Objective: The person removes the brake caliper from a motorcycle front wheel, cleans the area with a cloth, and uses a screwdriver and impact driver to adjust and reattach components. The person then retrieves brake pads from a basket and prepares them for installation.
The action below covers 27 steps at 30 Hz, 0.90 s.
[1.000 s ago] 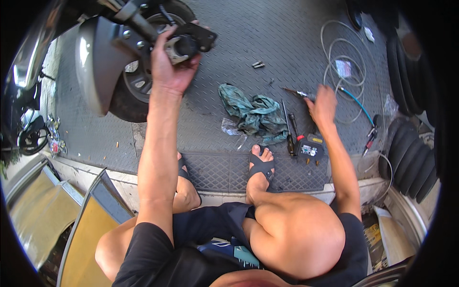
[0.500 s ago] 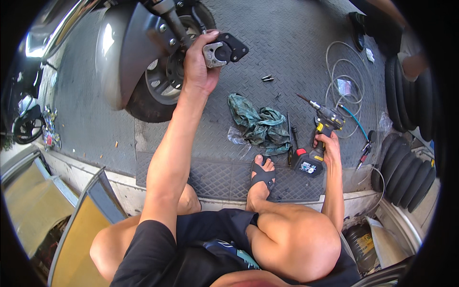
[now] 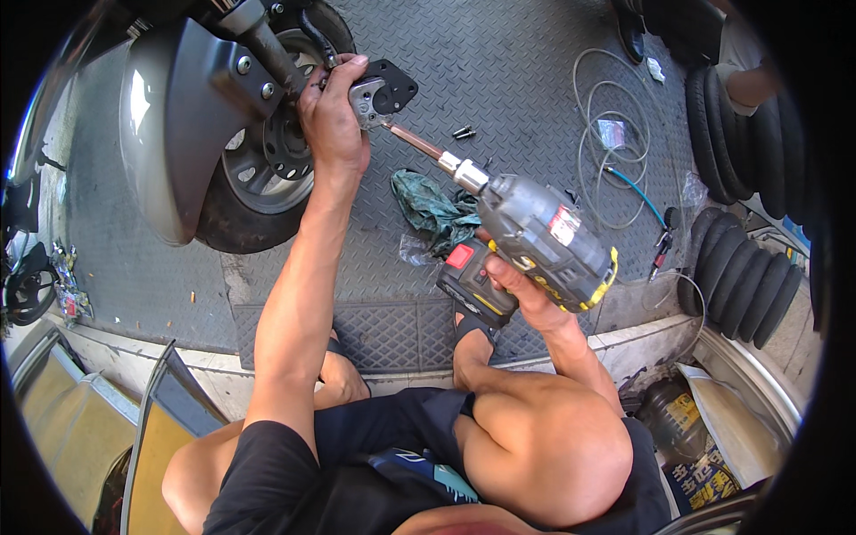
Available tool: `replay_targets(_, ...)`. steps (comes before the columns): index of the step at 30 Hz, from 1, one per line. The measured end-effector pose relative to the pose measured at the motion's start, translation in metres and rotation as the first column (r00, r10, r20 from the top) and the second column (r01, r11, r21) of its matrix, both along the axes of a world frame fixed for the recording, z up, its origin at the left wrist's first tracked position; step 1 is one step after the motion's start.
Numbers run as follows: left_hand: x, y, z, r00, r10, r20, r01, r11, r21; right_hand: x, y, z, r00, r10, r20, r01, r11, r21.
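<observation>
My left hand [image 3: 332, 114] grips a black and grey brake caliper [image 3: 383, 93] beside the hub of a scooter's front wheel [image 3: 267, 152]. My right hand [image 3: 526, 294] holds a grey and yellow cordless impact driver [image 3: 535, 236] by its handle. Its long bit [image 3: 419, 145] points up-left and its tip meets the caliper. A grey mudguard [image 3: 169, 134] covers the wheel's left side. I sit low, with both knees and sandalled feet below the tool.
A green rag [image 3: 432, 209] lies on the checker-plate floor under the driver. Small bolts [image 3: 464, 133] lie beside it. A coiled hose [image 3: 615, 152] sits right, and stacked tyres [image 3: 749, 267] line the right edge. Yellow panels [image 3: 152, 446] stand lower left.
My right hand has picked the impact driver up off the floor and raised it, bringing its bit to the caliper. My left hand has stayed on the caliper.
</observation>
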<state>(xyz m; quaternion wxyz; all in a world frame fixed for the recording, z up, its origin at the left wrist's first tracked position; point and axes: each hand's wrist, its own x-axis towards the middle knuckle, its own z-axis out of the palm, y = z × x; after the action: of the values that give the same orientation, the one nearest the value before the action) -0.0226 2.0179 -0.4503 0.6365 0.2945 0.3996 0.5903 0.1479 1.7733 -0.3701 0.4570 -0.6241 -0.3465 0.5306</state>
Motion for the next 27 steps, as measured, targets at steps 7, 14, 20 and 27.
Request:
replay_targets(7,0.000,-0.002,0.012,1.000,0.004,0.022,-0.003,0.999,-0.038,-0.003,0.011,-0.011,0.994,0.039,0.103,-0.045,0.997,0.062)
replay_targets(14,0.002,-0.003,0.013,0.999,0.006,0.043,-0.004,0.999,-0.043,-0.003,0.017,-0.010,0.998,0.015,0.058,-0.016,0.999,0.028)
replay_targets(20,-0.003,-0.002,0.005,1.000,0.007,-0.028,-0.008,1.000,-0.022,0.009,0.025,0.001,0.886,0.139,0.442,-0.229,0.961,0.157)
replay_targets(27,-0.005,0.000,0.005,0.998,-0.002,-0.061,0.001,1.000,-0.007,0.063,0.054,0.039,0.596,0.318,0.737,-0.559,0.823,0.097)
